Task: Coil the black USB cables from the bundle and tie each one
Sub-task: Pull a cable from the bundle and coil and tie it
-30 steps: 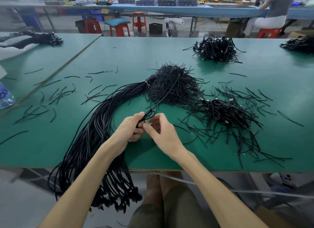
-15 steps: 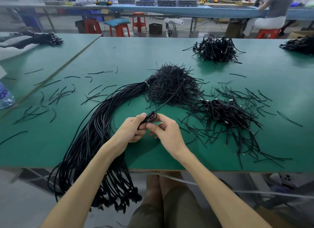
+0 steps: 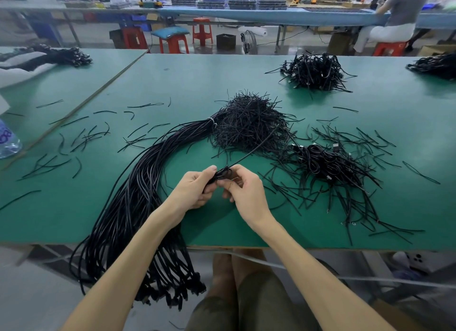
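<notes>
Our left hand (image 3: 195, 190) grips a small coiled cable (image 3: 220, 174), fingers curled round it. Right hand (image 3: 246, 192) pinches the coil's top, where a thin black strand (image 3: 256, 148) runs up and right. Both are over the green desk (image 3: 172, 78), near its front edge. Bundle (image 3: 138, 190) lies left, ends hanging off the edge. Tied coils (image 3: 328, 162) sit right.

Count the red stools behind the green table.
4: three stools stand together past the table, one cushioned; the fourth stool is under the seated person, far right. More may be hidden.
</notes>
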Motion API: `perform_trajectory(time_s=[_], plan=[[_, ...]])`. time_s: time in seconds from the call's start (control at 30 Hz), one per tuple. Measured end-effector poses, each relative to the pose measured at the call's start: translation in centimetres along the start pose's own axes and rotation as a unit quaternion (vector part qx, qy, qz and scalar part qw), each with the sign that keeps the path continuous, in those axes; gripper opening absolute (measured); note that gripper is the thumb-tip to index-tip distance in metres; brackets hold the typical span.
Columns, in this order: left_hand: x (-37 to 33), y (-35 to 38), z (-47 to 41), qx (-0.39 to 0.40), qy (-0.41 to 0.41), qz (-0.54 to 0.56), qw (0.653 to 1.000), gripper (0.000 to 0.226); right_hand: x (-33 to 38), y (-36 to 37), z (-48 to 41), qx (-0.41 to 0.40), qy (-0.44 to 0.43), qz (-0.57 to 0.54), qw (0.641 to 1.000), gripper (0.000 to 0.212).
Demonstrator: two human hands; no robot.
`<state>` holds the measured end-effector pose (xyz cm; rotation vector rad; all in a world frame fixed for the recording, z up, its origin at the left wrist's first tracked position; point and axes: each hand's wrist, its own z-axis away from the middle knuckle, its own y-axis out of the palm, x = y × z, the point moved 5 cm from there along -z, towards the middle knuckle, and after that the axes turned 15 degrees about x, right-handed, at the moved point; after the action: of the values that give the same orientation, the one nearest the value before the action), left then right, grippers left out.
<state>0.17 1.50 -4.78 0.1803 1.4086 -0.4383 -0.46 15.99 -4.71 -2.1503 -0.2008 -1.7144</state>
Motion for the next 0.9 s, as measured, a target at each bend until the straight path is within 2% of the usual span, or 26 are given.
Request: perform_trajectory(time_s=[0.23,0.33,0.47,0.57,0.7,0.8,0.9], plan=[[0.0,-0.1,0.0,-0.003,0.005,-0.005,1.000,0.055,0.4,0.4,0.2,0.007,-0.009,0.047,0.999,0.012],[0.1,-0.2,-0.1,-0.006,0.011,-0.004,1.000,0.056,0.4,0.6,0.3,0.008,-0.013,0.094,0.995,0.020],[-0.1,-0.1,0.2,-0.036,0.049,-0.034,0.998,0.058,0.3,0.7,0.6,-0.011,-0.020,0.127,0.992,0.020],[-0.2,-0.5,0.3,-0.072,0.075,-0.031,0.994,0.046,0.3,0.5,0.5,-0.029,-0.022,0.133,0.990,0.019],[-0.2,-1.1,0.6,-0.092,0.097,0.056,0.989,0.023,0.4,0.1,0.5,-0.050,-0.016,0.128,0.990,0.019],[-0.3,-1.0,0.6,-0.082,0.106,0.075,0.988,0.027,0.6,-0.3,0.7,-0.074,-0.017,0.106,0.991,0.021],[-0.3,-0.5,0.6,-0.030,0.111,0.083,0.990,0.030,0.6,-0.9,0.8,-0.090,-0.015,0.081,0.992,0.020]])
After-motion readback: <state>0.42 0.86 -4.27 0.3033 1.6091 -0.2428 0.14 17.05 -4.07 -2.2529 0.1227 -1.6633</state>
